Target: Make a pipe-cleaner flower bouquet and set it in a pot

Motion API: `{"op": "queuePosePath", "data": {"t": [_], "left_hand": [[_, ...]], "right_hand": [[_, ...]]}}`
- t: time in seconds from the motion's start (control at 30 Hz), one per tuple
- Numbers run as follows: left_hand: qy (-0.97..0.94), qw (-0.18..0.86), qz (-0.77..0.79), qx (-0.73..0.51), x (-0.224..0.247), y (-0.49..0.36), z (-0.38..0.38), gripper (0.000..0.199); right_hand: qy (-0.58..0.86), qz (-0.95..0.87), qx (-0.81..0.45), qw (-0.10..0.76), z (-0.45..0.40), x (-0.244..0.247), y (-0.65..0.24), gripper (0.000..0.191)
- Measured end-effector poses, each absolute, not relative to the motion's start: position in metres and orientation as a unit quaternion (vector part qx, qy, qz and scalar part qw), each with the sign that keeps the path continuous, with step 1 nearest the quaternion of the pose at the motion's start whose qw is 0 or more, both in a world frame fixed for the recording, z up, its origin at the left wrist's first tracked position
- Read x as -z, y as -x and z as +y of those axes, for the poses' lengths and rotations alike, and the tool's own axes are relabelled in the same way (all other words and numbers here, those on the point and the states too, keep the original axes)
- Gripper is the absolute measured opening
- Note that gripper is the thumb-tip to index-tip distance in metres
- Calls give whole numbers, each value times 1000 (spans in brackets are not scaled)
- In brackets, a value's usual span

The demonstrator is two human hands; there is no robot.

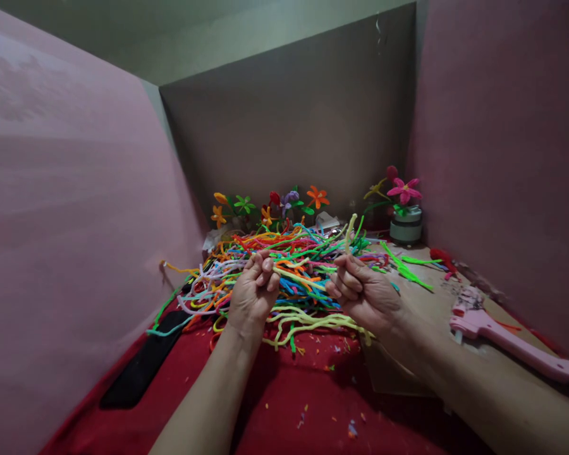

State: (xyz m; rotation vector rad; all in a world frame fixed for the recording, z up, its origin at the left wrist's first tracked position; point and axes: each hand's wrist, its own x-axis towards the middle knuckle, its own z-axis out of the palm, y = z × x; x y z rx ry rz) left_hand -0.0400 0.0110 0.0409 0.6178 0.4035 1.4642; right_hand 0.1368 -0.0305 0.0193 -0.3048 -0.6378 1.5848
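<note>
A pale yellow pipe cleaner (299,278) stretches between my two hands, above a heap of many-coloured pipe cleaners (218,272). My left hand (256,287) is closed on its left end, thumb against the fingers. My right hand (360,284) pinches it farther along, and a bent pale end sticks up above the fingers. Below the hands, several loose pale yellow pipe cleaners (308,320) lie at the front of the heap, partly behind my right wrist.
Pipe-cleaner flowers (317,197) stand along the back. More flowers rise from a pale green pot (406,225) at right. A pink glue gun (507,341) lies on a brown board (420,309). A black strip (145,363) rests on the red cloth (284,404), among coloured scraps. Pink walls flank both sides.
</note>
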Motion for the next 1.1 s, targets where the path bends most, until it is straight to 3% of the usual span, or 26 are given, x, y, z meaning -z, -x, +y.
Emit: {"op": "queuePosePath", "data": {"t": [0.2,0.5,0.63,0.87,1.0,1.1], "left_hand": [[-346,764,142,-526,-25,18,-2,20],[-491,679,231,-495,-15,11,-6,22],[-435,693,215,-533,-15,11,-2,18],[-339,683,208,-613,-20,16,4,17],[-362,663,183,-630,-22,20,6,19],[-354,666,170,-634,-23,18,6,23]], "right_hand": [[86,-218,-717,657,-25,-22,-140,14],[122,-206,-727,643,-16,-18,-151,26],[117,-182,-700,681,-10,-29,-166,32],[149,-192,-711,660,-18,-31,-164,41],[130,-203,-718,653,-18,-30,-160,34],[108,-216,-693,679,-17,-30,-156,11]]}}
